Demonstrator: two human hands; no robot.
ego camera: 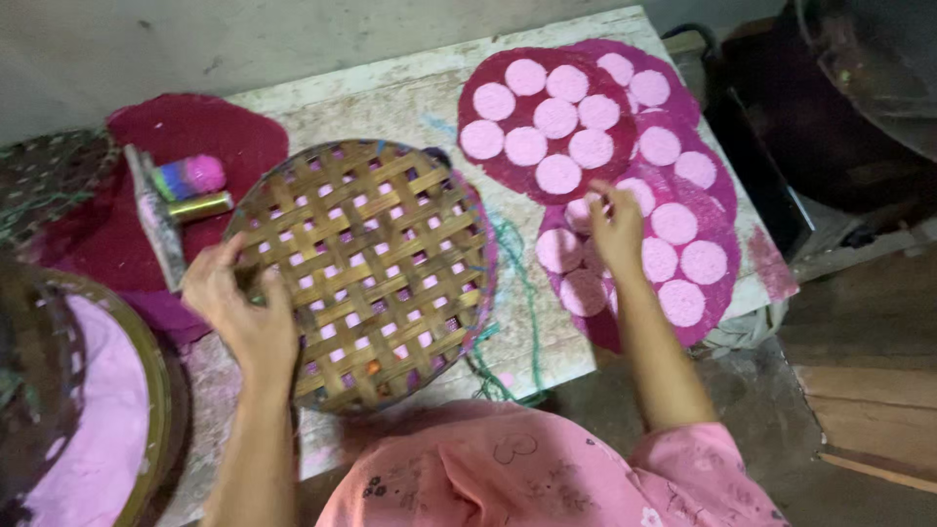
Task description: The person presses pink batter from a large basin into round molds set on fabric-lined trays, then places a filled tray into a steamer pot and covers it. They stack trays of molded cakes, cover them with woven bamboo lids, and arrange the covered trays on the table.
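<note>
I look down from the head camera onto a worn, whitish worktop (pixel 410 98) stained with pink and magenta dye. At its middle lies a round woven bamboo tray (pixel 366 273), an open lattice with pink showing through the gaps.

My left hand (pixel 239 312) is at the tray's left rim. Its grip is closed on the rim, with the thumb over the top edge and the fingers curled beside and under it.

My right hand (pixel 617 229) reaches to the right of the tray, over dark magenta sheets (pixel 508 166) spread on the worktop. Many pale pink round discs (pixel 556 117) lie on these sheets in tight clusters, some touching. The fingertips of this hand pinch one disc (pixel 584 210) at the near edge of the upper cluster. The grip is nearly closed on it, though I cannot tell whether the disc is lifted or flat.

Left of the tray, a wooden-handled tool (pixel 156 220) lies on another dark red sheet (pixel 195 132), with a gold spool (pixel 200 206) and a spool of multicoloured thread (pixel 190 178) just beside it. At the far left edge, part of a second round tray (pixel 151 410) holds a pale pink sheet (pixel 93 420). Green string (pixel 517 293) trails across the worktop between the woven tray and the discs. My pink sleeves and top fill the lower edge.
</note>
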